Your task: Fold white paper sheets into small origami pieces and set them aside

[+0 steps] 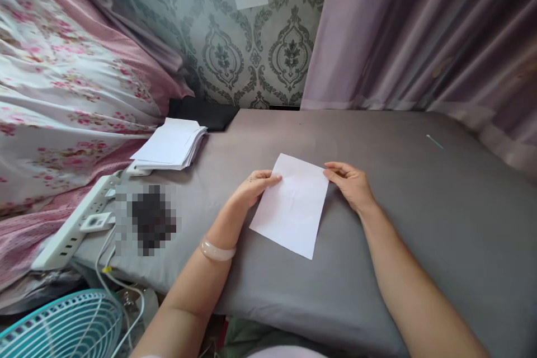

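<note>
A white sheet of paper (pixel 291 207) is held slightly tilted over the grey-covered table (pixel 398 179). My left hand (pixel 258 185) pinches its left edge, thumb on top and fingers underneath. At the upper right corner, my right hand (pixel 349 182) grips the sheet between thumb and fingers. The side of the paper facing me looks blank apart from faint creases. A pale bangle (pixel 217 250) circles my left wrist.
A stack of papers (pixel 170 142) lies at the back left, before a black flat item (pixel 205 113). A white power strip (pixel 78 224) with cables runs along the left edge, beside a blurred dark patch (pixel 153 218). A turquoise fan (pixel 62 327) stands lower left. A thin stick (pixel 435 141) lies far right.
</note>
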### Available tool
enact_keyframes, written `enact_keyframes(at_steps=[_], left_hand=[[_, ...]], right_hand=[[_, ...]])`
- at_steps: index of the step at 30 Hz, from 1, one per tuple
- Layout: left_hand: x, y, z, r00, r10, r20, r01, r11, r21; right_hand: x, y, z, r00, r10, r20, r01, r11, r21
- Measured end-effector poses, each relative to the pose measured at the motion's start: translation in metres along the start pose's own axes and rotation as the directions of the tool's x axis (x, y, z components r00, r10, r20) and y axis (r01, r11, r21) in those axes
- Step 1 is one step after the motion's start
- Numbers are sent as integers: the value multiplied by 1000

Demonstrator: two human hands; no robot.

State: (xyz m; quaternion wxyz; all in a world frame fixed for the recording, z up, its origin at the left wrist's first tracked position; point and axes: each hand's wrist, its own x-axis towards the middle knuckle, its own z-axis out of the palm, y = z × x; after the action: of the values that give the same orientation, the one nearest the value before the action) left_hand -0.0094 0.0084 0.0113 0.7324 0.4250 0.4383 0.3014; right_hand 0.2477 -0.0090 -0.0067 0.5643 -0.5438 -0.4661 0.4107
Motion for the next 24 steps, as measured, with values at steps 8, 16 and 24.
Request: enact_keyframes(at_steps=[8, 16, 24], left_hand=[[9, -9, 0, 998, -52, 30, 53, 998, -42], [11, -12, 2, 999, -47, 2, 48, 997, -54], [12, -7, 0, 990, 52, -132, -70, 987, -142]], right_hand=[[3, 7, 2, 980, -98, -172, 87, 994, -70], [4, 6, 7, 957, 0, -290, 56, 981, 185], [-9, -6, 7, 945, 270, 184, -298, 943, 146]])
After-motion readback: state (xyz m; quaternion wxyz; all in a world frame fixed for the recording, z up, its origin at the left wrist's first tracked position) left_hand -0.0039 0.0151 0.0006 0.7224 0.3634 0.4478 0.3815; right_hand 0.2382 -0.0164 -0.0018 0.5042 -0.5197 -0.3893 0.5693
